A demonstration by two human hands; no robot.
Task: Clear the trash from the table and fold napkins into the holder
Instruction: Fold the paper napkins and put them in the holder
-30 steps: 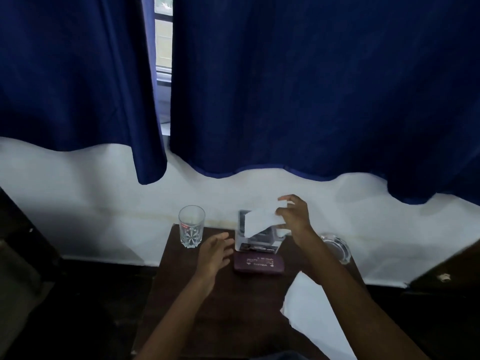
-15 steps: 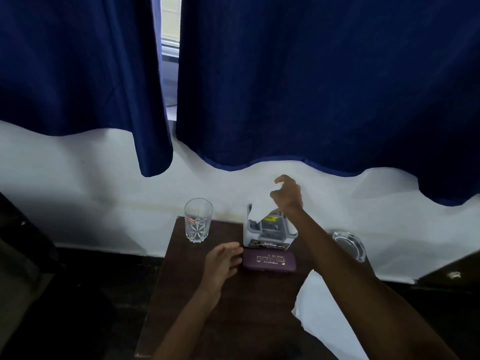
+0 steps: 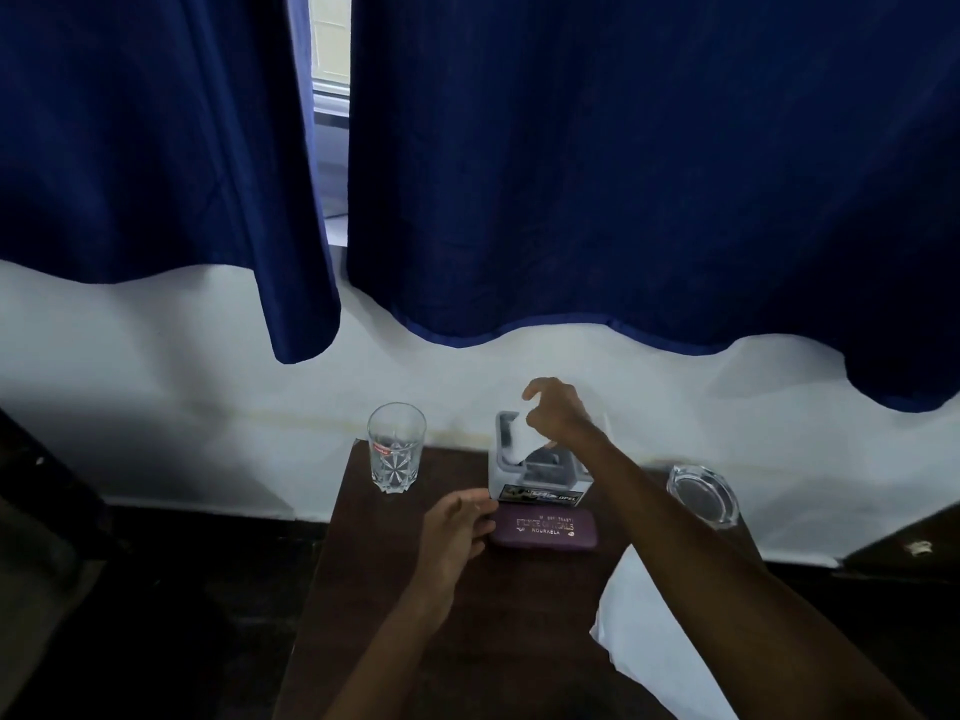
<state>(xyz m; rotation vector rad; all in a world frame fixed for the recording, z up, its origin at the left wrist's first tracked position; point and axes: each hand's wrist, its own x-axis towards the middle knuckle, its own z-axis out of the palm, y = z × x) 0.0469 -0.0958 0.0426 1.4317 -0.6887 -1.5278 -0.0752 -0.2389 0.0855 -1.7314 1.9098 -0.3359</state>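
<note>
at the middle of the frame, the right hand (image 3: pixel 558 415) is pinching a white napkin (image 3: pixel 516 440) with curled fingers, the napkin sitting partly inside the grey holder (image 3: pixel 535 485) at the table's (image 3: pixel 415 641) far edge. lower left of it, the left hand (image 3: pixel 454 532) is hovering, fingers relaxed and apart, just beside a purple case (image 3: pixel 545 530).

- It is dim here; daylight comes only through the narrow window gap (image 3: pixel 330 96) between the dark blue curtains (image 3: pixel 623 174).
- The white wall (image 3: pixel 156 407) looks a flat bluish grey, and the floor beside the table (image 3: pixel 519 615) is nearly black.
- My right hand (image 3: pixel 556 413) and the napkin (image 3: pixel 517 439) it pinches look soft and smeared.
- The glass (image 3: pixel 396 449) catches faint highlights.
- The wide lens bows the curtain hems towards the edges.
</note>
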